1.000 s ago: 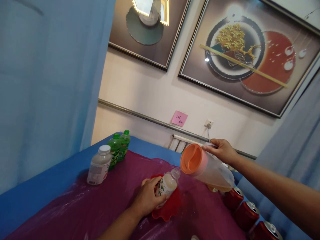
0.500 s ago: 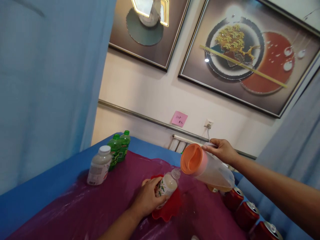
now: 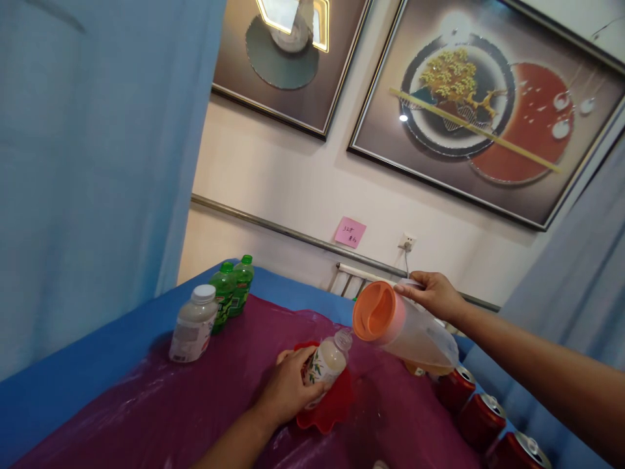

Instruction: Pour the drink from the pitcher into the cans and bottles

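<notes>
My left hand point(image 3: 291, 385) is wrapped round a small clear bottle point(image 3: 328, 363) with a leaf-print label and pale liquid inside. The bottle leans to the right over a red scalloped dish point(image 3: 326, 417), its uncapped mouth at the pitcher's lid. By its handle, my right hand point(image 3: 434, 296) grips a translucent plastic pitcher point(image 3: 420, 342) with an orange lid point(image 3: 375, 311). The pitcher lies almost on its side, spout end toward the bottle's mouth, with yellowish liquid along its lower wall. Whether liquid is flowing between them is too fine to tell.
A white-capped bottle point(image 3: 194, 326) and two green bottles point(image 3: 223, 296) stand at the left on a purple plastic sheet point(image 3: 234, 391) over a blue cover point(image 3: 88, 355). Red cans point(image 3: 482, 420) line the right edge. Blue curtains point(image 3: 97, 163) hang at both sides.
</notes>
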Motion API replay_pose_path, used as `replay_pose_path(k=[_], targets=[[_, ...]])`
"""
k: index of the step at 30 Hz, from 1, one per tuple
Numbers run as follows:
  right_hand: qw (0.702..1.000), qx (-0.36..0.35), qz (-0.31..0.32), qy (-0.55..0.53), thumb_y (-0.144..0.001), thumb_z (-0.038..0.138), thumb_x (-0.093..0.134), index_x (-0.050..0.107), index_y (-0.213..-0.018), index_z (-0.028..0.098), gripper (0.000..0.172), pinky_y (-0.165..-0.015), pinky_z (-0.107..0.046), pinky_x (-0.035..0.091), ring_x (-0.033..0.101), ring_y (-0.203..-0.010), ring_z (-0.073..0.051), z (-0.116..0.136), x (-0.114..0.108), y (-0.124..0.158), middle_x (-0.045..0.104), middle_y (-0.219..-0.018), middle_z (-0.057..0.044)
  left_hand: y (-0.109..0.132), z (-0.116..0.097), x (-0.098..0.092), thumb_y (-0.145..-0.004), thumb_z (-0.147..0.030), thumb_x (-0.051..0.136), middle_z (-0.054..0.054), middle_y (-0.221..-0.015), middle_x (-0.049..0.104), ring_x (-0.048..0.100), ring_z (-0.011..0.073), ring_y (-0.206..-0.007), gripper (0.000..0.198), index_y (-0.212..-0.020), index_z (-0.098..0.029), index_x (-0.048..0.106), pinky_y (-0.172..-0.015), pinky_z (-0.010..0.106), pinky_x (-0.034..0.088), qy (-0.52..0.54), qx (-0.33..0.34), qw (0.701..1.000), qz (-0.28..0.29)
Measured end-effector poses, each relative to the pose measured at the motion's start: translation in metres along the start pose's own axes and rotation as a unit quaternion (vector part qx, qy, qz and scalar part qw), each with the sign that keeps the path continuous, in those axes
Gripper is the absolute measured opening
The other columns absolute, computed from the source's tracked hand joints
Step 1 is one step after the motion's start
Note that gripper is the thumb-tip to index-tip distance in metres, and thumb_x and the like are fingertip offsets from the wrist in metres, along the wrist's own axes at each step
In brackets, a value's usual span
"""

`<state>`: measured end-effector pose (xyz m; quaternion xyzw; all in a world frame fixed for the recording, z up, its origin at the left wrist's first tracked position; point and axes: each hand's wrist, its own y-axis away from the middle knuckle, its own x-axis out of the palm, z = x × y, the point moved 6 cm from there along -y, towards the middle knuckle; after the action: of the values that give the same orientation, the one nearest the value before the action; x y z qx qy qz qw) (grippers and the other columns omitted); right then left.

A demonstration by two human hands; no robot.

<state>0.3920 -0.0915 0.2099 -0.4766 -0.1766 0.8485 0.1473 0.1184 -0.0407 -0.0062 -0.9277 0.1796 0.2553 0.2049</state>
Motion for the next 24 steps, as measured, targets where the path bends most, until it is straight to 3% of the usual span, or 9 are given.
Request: replay_pose_path(k=[24], targets=[[1.000,-0.005,0.001,0.016,-0.071,0.078,0.066,0.039,-0.058,0.023,0.063,-0.050,-0.026,0.022,0.029,-0.054,-0.011,0.0050,0.0005,0.0015,0.031,-0.055,0.006,0.0004,-0.0010,-0.0014,-0.063,-0.025,0.082,0.005,-0.125,0.073,0.061,0.0299,-0.117,0.063,-0.124,-0.025,0.068,-0.107,0.040,0.038,-0.001,0.006,1.000,-0.003]])
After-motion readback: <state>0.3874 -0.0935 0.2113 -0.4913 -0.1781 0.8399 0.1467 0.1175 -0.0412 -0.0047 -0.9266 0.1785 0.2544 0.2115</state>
